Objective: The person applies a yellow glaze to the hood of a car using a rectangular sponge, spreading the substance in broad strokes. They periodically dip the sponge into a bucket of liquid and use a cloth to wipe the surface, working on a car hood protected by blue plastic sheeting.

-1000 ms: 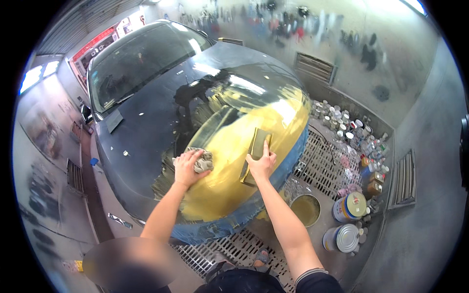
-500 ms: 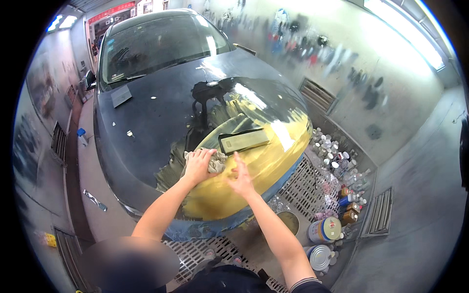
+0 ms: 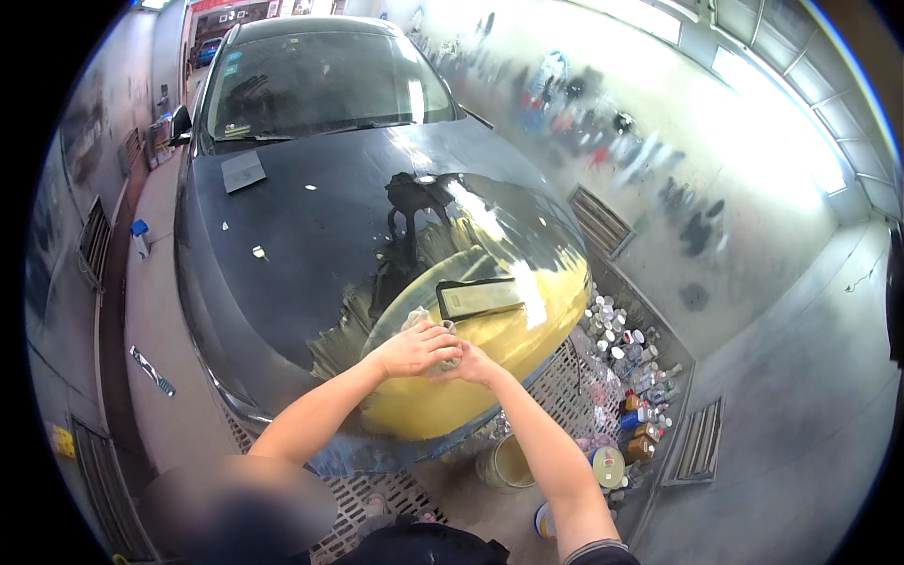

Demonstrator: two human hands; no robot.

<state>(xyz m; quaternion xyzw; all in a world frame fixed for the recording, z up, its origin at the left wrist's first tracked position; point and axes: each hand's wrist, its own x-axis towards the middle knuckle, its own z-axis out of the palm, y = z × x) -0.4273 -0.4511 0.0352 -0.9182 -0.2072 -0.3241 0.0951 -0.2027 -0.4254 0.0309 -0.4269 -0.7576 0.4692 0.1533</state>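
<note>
Fingers (image 3: 439,341) of two hands (image 3: 411,352) tight on one crumpled cloth (image 3: 416,317); one long block (image 3: 480,298) nearby

head view | fisheye, from above | faces down and forward | near the hood (image 3: 301,235)

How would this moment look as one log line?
left hand: gripping crumpled cloth | right hand: at cloth | flat block: unheld, on car hood | car hood: dark, partly yellow
</note>
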